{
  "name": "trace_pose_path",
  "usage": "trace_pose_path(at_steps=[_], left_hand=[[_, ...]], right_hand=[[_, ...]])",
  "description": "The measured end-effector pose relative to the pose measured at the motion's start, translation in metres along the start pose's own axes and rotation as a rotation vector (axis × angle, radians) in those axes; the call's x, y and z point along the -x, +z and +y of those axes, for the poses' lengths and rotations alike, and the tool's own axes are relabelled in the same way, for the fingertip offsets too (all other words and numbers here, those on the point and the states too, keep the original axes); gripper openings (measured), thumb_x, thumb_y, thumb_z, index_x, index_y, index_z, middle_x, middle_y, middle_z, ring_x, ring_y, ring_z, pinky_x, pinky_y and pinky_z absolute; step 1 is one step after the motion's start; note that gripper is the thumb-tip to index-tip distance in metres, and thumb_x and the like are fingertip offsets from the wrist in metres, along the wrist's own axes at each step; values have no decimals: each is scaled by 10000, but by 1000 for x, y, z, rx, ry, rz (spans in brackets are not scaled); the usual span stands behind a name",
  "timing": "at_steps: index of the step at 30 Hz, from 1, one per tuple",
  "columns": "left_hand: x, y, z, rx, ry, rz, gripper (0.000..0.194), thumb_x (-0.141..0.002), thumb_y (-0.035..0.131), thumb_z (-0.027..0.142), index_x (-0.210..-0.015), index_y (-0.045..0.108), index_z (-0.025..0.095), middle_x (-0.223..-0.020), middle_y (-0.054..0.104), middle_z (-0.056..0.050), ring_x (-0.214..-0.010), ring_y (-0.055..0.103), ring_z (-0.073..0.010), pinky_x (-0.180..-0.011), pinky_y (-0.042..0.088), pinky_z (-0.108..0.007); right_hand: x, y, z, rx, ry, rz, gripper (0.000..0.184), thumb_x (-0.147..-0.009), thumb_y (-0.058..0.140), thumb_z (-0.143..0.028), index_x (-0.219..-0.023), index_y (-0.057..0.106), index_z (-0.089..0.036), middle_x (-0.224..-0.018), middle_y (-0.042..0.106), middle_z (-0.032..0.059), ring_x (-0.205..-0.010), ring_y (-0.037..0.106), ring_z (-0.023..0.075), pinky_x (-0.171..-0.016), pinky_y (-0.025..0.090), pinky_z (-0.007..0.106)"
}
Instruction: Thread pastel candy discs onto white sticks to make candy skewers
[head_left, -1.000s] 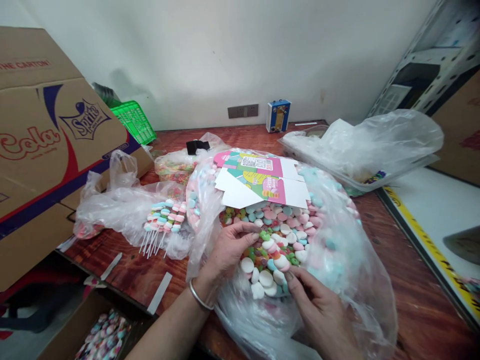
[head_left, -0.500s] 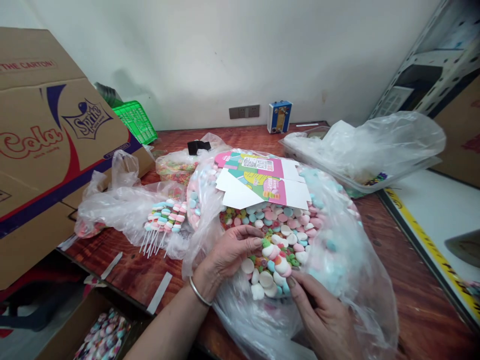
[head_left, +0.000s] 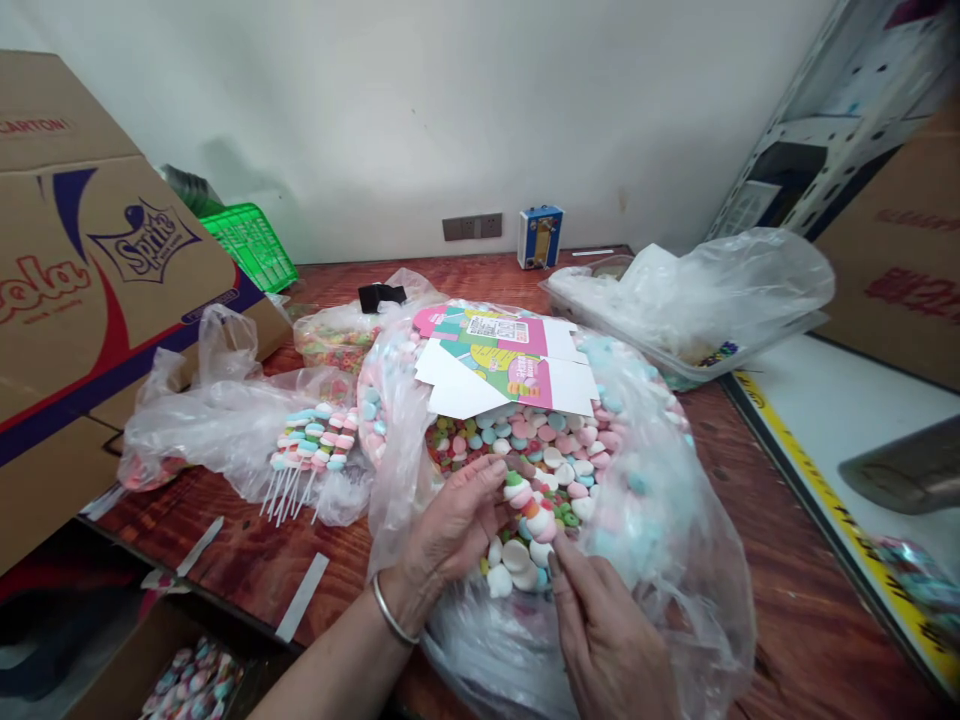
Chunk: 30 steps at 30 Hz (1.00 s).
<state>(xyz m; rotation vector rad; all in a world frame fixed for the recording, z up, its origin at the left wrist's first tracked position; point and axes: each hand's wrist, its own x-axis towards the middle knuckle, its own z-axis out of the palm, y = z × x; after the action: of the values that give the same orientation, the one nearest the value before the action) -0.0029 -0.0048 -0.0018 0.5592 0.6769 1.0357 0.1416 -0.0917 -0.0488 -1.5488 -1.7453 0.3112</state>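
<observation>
Pinching a candy row [head_left: 531, 507] near-right in right hand [head_left: 611, 630], slanting it far-left to left hand [head_left: 457, 520] (cannot tell if gripping).

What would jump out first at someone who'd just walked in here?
Probably the pastel candies heaped in a big clear bag at the centre, a bright card across their far part. In front, the right hand holds a candy stack, the left hand at its far end. A large carton looms at far left.
</observation>
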Motion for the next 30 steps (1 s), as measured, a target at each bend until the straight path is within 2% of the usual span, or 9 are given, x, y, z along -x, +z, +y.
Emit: trace_pose_path(at_steps=[4, 8, 11, 15, 20, 23, 25, 27, 30], left_hand=[[1, 14, -16, 144, 35, 71, 293, -797, 694, 407, -894, 631, 138, -760, 596, -18, -638, 596, -119, -577, 480, -239], [2, 23, -27, 155, 29, 117, 293, -788, 702, 407, -813, 597, 134, -733, 579, -13, -601, 576, -102, -474, 389, -183], [4, 27, -31, 135, 48, 112, 298, -771, 719, 398, -760, 592, 128, -730, 591, -21, -616, 572, -98, -510, 386, -184], [10, 32, -36, 102, 61, 56, 296, -769, 714, 398, -751, 611, 122, -733, 610, -33, -636, 555, -96, -615, 417, -208], [5, 32, -35, -41, 122, 29, 310, -814, 657, 429, -826, 623, 122, -791, 629, -49, -696, 563, -116, -691, 430, -238], [-13, 23, -23, -368, 229, 54, 351, -879, 561, 457, -1052, 613, 156, -935, 649, -72, -811, 597, -155, -761, 455, -275], [-29, 15, -13, -812, 391, 127, 270, -918, 510, 365, -1099, 601, 187, -1044, 636, -82, -964, 589, -193, -859, 452, -320], [-44, 7, -5, -1341, 534, 220, 192, -921, 471, 211, -1051, 610, 189, -1103, 611, -94, -1061, 558, -220, -922, 432, -358], [-59, 1, -1, -1910, 540, 337, 217, -894, 424, 90, -994, 595, 180, -1055, 613, -106, -976, 593, -239, -840, 464, -366]], right_hand=[[6, 5, -4, 43, -34, -10, 275, -966, 409, -277, -1127, 614, -191, -874, 671, 51, -787, 669, 154, -667, 511, 220], [11, 8, -8, 67, -38, -8, 239, -972, 375, -246, -1028, 602, -196, -829, 665, 40, -739, 666, 148, -626, 483, 209], [9, 7, -8, 91, -26, 13, 244, -976, 359, -262, -955, 596, -207, -773, 651, 28, -665, 648, 141, -570, 454, 202], [0, 8, -10, 30, -32, 32, 286, -982, 349, -266, -838, 591, -214, -719, 636, 18, -638, 630, 135, -575, 450, 203], [-22, 16, -11, -268, 9, 55, 314, -972, 373, -312, -1094, 636, -191, -1048, 691, 76, -939, 653, 166, -761, 496, 228], [-38, 13, -5, -417, 184, 52, 370, -954, 394, -404, -1084, 656, -177, -958, 702, 64, -850, 646, 174, -718, 497, 240], [-46, 7, 2, -467, 318, 72, 400, -923, 424, -464, -1037, 666, -166, -878, 698, 54, -788, 631, 183, -680, 492, 249], [-52, 1, 10, -501, 411, 84, 421, -884, 445, -510, -961, 670, -163, -778, 677, 38, -702, 601, 181, -607, 474, 246], [-52, -4, 22, -506, 477, 107, 412, -844, 463, -542, -836, 657, -178, -622, 589, -2, -641, 560, 172, -549, 435, 232]])
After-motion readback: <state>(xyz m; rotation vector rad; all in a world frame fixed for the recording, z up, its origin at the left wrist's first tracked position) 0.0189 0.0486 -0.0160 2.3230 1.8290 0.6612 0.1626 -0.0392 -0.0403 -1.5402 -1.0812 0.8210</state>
